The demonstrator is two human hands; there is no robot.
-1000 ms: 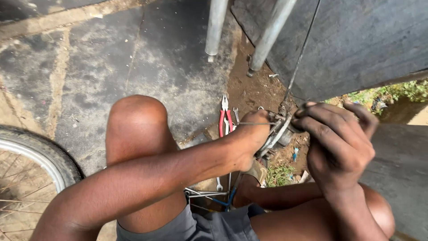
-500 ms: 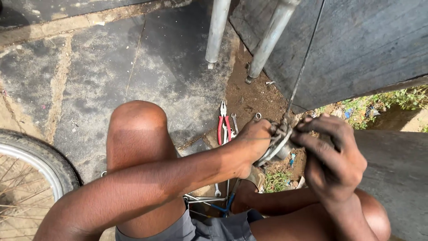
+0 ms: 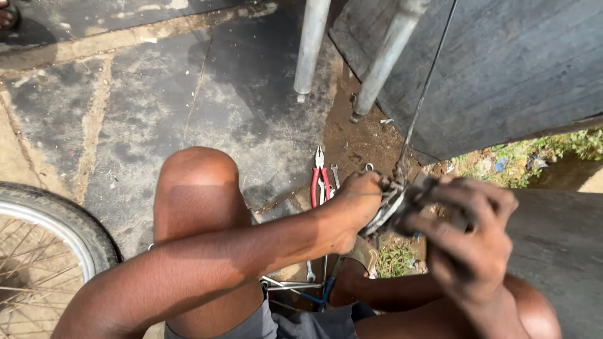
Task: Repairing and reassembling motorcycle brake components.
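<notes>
My left hand (image 3: 355, 207) is closed around a small greasy metal bicycle part (image 3: 391, 204) held in front of my knees. My right hand (image 3: 468, 242) grips the same part from the right, its fingers curled over it and blurred. A thin dark cable (image 3: 422, 94) rises from the part towards the top of the frame. What the fingers cover of the part is hidden. My left knee (image 3: 195, 182) is bent up just left of my forearm.
Red-handled pliers (image 3: 319, 179) and small wrenches (image 3: 335, 176) lie on the ground beyond my hands. A bicycle wheel (image 3: 44, 245) sits at the lower left. Two metal tubes (image 3: 311, 47) lean over dark pavement; a grey slab (image 3: 502, 69) fills the upper right, with grass beside it.
The view has shifted slightly. My right hand has dropped lower and closed further over the part, while my left hand keeps its hold in the same place.
</notes>
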